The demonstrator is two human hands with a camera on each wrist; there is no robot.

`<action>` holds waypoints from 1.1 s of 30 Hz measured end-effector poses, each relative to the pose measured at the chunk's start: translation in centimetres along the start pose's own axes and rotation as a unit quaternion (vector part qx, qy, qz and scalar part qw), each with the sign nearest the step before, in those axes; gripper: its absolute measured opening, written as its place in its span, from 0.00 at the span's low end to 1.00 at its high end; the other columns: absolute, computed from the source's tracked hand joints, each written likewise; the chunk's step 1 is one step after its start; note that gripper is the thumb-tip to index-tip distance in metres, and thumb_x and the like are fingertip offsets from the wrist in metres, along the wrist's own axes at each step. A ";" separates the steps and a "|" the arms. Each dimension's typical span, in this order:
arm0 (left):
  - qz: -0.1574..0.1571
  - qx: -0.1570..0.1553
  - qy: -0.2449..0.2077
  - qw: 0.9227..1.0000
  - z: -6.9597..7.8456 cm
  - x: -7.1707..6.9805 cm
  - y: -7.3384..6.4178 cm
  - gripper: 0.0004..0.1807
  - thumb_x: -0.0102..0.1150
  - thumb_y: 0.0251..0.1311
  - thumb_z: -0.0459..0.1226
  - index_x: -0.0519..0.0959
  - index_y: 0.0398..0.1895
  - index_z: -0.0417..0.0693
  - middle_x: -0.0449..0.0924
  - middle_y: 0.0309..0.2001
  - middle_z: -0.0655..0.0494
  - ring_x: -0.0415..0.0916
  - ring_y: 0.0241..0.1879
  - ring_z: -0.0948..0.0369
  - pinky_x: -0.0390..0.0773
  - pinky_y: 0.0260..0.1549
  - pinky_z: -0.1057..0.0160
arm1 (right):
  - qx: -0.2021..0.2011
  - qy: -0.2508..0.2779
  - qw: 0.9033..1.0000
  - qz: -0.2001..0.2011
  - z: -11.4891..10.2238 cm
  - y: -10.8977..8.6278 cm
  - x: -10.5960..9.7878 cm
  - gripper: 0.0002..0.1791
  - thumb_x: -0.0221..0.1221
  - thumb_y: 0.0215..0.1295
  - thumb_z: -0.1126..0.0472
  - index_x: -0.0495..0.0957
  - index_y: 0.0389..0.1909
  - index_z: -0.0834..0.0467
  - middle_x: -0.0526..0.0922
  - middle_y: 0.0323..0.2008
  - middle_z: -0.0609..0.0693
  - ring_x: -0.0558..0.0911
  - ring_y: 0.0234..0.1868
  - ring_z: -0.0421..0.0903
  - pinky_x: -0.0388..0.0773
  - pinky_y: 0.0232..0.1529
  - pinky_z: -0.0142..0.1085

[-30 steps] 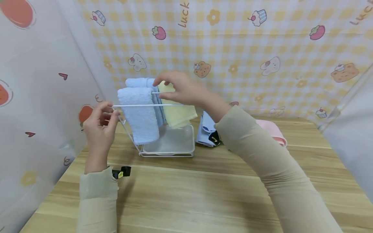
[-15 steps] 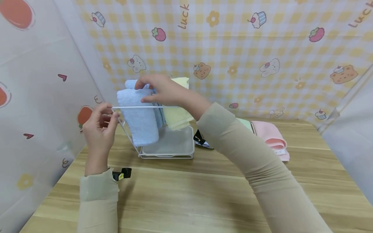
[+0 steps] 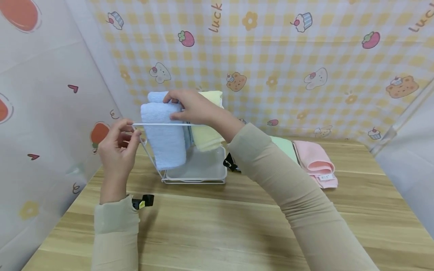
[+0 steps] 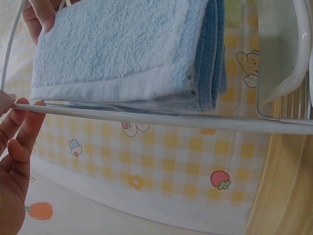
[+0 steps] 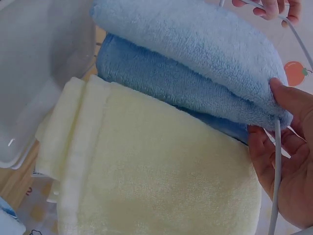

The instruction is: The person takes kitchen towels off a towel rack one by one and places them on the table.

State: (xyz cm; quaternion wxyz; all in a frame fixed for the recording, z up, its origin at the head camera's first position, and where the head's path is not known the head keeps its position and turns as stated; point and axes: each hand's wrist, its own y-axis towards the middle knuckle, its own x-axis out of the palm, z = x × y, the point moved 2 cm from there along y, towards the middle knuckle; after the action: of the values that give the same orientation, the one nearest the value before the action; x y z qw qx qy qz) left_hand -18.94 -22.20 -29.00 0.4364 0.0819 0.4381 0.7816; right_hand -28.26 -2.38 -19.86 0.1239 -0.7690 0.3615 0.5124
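A light blue towel [image 3: 164,139] hangs folded over a bar of a white wire rack [image 3: 194,182]. My right hand [image 3: 196,109] pinches its top right edge; in the right wrist view the thumb lies on the towel and the fingers [image 5: 261,156] curl under it beside the bar. My left hand [image 3: 116,154] grips the front left corner of the rack's upper rail, with thumb and fingertips round the rod in the left wrist view. A yellow towel [image 3: 205,137] hangs to the right of the blue one. Behind, another blue fold [image 3: 156,96] shows, partly hidden.
A pale tray [image 3: 207,162] sits in the rack's base. Folded green [image 3: 285,146] and pink [image 3: 313,160] towels lie on the wooden table [image 3: 217,233] to the right, partly behind my right sleeve. A checked curtain [image 3: 271,49] hangs behind.
My right hand has moved left, from the bare bar near the yellow towel to the front blue towel's top edge. The left hand keeps its grip on the rack.
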 end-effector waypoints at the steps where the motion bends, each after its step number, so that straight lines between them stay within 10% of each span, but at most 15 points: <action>1: -0.001 0.003 -0.001 1.000 0.0 0.0 0.0 0.13 0.62 0.63 0.32 0.79 0.49 0.34 0.72 0.34 0.82 0.74 0.29 0.85 0.71 0.29 0.85 | -0.001 -0.001 1.000 0.004 0.0 -0.1 0.0 0.23 0.64 0.66 0.57 0.74 0.61 0.56 0.80 0.58 0.52 0.77 0.58 0.44 0.72 0.62 0.34; 33: -0.019 0.005 -0.022 1.000 0.0 -0.1 0.2 0.13 0.63 0.62 0.29 0.80 0.50 0.36 0.74 0.34 0.80 0.75 0.29 0.84 0.73 0.28 0.83 | -0.032 0.042 0.993 0.105 0.0 -1.2 -0.5 0.16 0.66 0.63 0.65 0.83 0.53 0.61 0.85 0.49 0.53 0.76 0.43 0.44 0.73 0.46 0.30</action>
State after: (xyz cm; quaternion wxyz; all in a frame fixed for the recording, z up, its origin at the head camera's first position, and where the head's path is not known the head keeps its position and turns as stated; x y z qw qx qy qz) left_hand -19.03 -22.30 -28.80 0.4606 0.0929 0.4338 0.7688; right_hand -27.51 -1.33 -19.66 0.0297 -0.7511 0.4287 0.5012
